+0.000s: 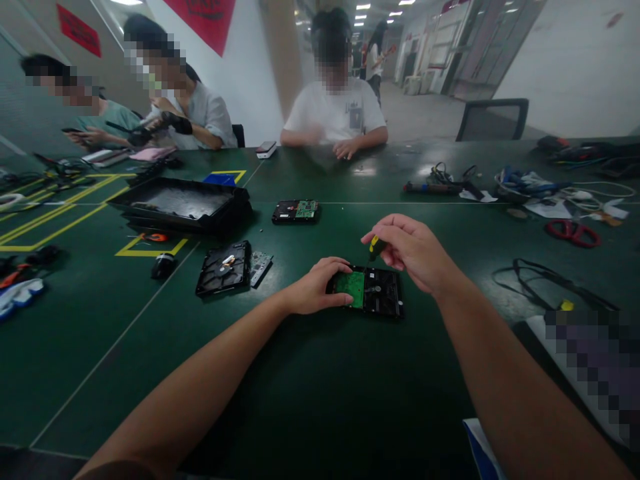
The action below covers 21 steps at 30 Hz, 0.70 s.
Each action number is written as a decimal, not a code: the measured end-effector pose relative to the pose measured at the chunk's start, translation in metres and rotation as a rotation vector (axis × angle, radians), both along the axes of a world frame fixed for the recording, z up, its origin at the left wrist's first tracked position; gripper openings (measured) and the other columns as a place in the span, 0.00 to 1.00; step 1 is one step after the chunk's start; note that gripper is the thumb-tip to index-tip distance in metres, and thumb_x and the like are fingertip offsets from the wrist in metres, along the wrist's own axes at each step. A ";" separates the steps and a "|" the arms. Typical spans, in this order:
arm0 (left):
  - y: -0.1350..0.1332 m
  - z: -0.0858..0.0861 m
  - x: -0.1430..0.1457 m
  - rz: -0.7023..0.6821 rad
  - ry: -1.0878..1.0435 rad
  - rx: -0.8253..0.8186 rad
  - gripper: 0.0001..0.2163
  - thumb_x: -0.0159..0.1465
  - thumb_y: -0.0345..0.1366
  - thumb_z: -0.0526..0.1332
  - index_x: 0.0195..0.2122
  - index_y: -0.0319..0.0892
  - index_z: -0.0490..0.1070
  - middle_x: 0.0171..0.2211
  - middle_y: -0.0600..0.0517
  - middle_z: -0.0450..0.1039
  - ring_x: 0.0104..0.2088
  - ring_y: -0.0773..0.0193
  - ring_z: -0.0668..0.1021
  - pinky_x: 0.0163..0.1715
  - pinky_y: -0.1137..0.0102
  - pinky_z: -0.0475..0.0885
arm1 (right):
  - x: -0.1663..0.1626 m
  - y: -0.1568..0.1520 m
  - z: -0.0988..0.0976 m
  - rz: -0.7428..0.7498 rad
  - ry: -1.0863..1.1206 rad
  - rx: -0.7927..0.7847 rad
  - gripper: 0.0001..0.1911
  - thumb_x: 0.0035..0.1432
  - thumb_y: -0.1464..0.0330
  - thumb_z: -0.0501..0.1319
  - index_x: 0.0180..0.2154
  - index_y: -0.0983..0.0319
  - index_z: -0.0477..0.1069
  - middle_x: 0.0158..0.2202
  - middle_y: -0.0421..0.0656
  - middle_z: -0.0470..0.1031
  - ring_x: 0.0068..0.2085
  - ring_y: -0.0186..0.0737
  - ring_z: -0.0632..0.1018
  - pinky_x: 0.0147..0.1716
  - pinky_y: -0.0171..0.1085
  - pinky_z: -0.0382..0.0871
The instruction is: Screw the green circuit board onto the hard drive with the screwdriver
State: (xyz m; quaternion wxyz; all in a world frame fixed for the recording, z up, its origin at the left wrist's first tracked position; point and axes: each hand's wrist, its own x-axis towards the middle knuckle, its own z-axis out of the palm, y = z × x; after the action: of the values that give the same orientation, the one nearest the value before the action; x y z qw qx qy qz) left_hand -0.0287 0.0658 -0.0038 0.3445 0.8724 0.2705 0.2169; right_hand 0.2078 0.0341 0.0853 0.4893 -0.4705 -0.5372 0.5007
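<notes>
A black hard drive (384, 297) with a green circuit board (354, 290) on its left half lies flat on the table in front of me. My left hand (320, 287) grips its left end, thumb along the near side and fingers at the far side. Above the board, my right hand (410, 250) holds a small yellow and black screwdriver (374, 248) tilted, its thin shaft pointing down toward the board's right edge. Whether the tip sits in a screw is too small to tell.
Left of the drive lies another hard drive (223, 268) beside a loose circuit board (261, 268). A third drive (295, 211) lies farther back, near black trays (183, 200). Red-handled scissors (573, 233) and cables lie right. A person (335, 110) sits opposite.
</notes>
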 end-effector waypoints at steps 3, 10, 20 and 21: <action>0.000 -0.001 0.000 -0.004 0.008 0.010 0.27 0.64 0.46 0.70 0.62 0.48 0.67 0.65 0.41 0.66 0.66 0.46 0.68 0.67 0.46 0.64 | -0.001 -0.001 0.000 0.039 -0.023 0.021 0.12 0.64 0.57 0.65 0.39 0.59 0.77 0.41 0.46 0.82 0.22 0.29 0.68 0.17 0.33 0.54; 0.000 -0.001 0.000 0.003 0.009 0.017 0.27 0.64 0.46 0.70 0.62 0.49 0.67 0.65 0.41 0.66 0.66 0.46 0.68 0.67 0.45 0.63 | 0.000 0.004 -0.005 0.013 -0.001 0.037 0.17 0.67 0.55 0.62 0.48 0.58 0.80 0.42 0.47 0.81 0.25 0.31 0.71 0.19 0.34 0.58; -0.001 0.000 0.001 -0.001 0.008 0.002 0.27 0.64 0.46 0.70 0.62 0.48 0.67 0.65 0.41 0.65 0.66 0.46 0.68 0.67 0.46 0.64 | -0.001 0.001 -0.001 -0.026 -0.054 0.087 0.09 0.62 0.60 0.68 0.35 0.59 0.76 0.33 0.41 0.78 0.23 0.29 0.67 0.19 0.34 0.54; -0.001 0.000 0.001 0.000 0.008 0.001 0.27 0.64 0.46 0.70 0.62 0.48 0.67 0.65 0.41 0.65 0.66 0.46 0.68 0.67 0.46 0.64 | 0.000 0.001 -0.001 -0.017 -0.052 0.082 0.09 0.63 0.60 0.67 0.37 0.59 0.77 0.37 0.43 0.80 0.23 0.29 0.68 0.19 0.34 0.54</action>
State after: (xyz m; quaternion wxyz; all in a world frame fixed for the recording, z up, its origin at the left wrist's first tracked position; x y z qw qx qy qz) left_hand -0.0281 0.0653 -0.0034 0.3431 0.8734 0.2717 0.2135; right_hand 0.2073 0.0349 0.0842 0.4982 -0.4675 -0.5659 0.4615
